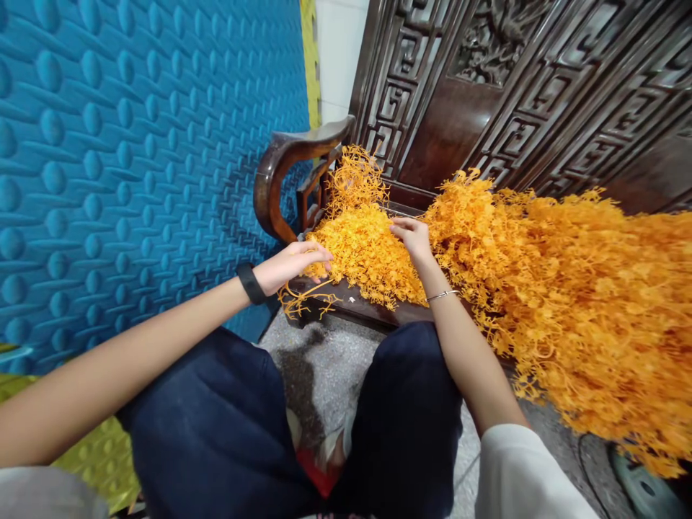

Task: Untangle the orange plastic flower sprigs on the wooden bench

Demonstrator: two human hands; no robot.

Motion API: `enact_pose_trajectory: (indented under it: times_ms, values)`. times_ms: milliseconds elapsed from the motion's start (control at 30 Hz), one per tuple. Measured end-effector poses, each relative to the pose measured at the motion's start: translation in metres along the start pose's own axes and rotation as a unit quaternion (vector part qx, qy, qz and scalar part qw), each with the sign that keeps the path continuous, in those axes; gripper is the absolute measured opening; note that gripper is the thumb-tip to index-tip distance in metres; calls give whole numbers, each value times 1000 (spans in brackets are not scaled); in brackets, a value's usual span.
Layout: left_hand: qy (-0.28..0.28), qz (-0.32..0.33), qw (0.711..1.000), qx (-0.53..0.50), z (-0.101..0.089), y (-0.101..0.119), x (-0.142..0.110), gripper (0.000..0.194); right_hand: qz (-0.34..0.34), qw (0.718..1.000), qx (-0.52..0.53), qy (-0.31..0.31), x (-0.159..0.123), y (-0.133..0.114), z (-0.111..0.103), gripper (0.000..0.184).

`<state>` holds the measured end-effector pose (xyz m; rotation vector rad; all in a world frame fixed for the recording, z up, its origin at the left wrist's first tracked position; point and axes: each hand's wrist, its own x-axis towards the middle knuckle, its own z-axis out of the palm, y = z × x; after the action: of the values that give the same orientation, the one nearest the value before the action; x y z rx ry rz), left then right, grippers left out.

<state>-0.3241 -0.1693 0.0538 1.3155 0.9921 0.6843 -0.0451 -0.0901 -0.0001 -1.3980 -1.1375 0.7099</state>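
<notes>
My left hand (295,265), with a dark band (251,282) at the wrist, hovers at the left edge of a heap of small yellow-orange plastic-looking pieces (367,252). Its fingers are stretched out and slightly apart. Just below it, a loose branched orange stem (297,299) hangs over the seat's front edge; I see no clear grip on it. Over the heap's right side is my right hand (415,239), fingers loosely extended leftward, nothing visible between them. Behind the heap stands a tangle of bare orange branched stems (357,176).
A large mass of orange branched pieces (584,288) fills the right side. The dark carved wooden bench (446,137) has a curved armrest (267,176) at left. Blue textured foam matting (135,144) lies beyond it. My knees are close to the seat edge (362,311).
</notes>
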Motion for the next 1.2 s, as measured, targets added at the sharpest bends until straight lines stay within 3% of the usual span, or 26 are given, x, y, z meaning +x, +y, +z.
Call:
enact_pose_trajectory:
  times_ms: [133,200,367,467,567,633,800,967,1100,1200]
  values:
    - [1,-2,999,-41,-1,0,1,9,-11,999,18,-33,-2,-2,1,47]
    - [3,15,999,-40,-2,-1,1,16,-9,998,31,-53,-4,-4,-1,55]
    - [14,49,998,-38,-5,-4,1,24,-40,993,50,-96,-19,-21,-1,36]
    - [31,78,995,-60,-5,-4,1,20,-28,969,71,-233,-38,-38,6,29]
    - [41,104,991,-80,-3,-3,1,22,0,916,60,-397,-62,-54,22,35]
    - [52,120,988,-80,-2,-2,1,23,9,898,60,-435,-75,-61,36,37]
    - [79,128,986,-70,-1,1,2,20,7,922,130,-364,-91,-67,60,23]
    - [73,123,989,-23,1,3,0,16,14,945,178,-274,-96,-69,63,25]
    - [18,94,995,30,1,4,-1,10,21,949,174,-261,-99,-69,64,25]
    - [12,100,994,46,0,3,-1,17,24,952,161,-258,-97,-68,64,22]
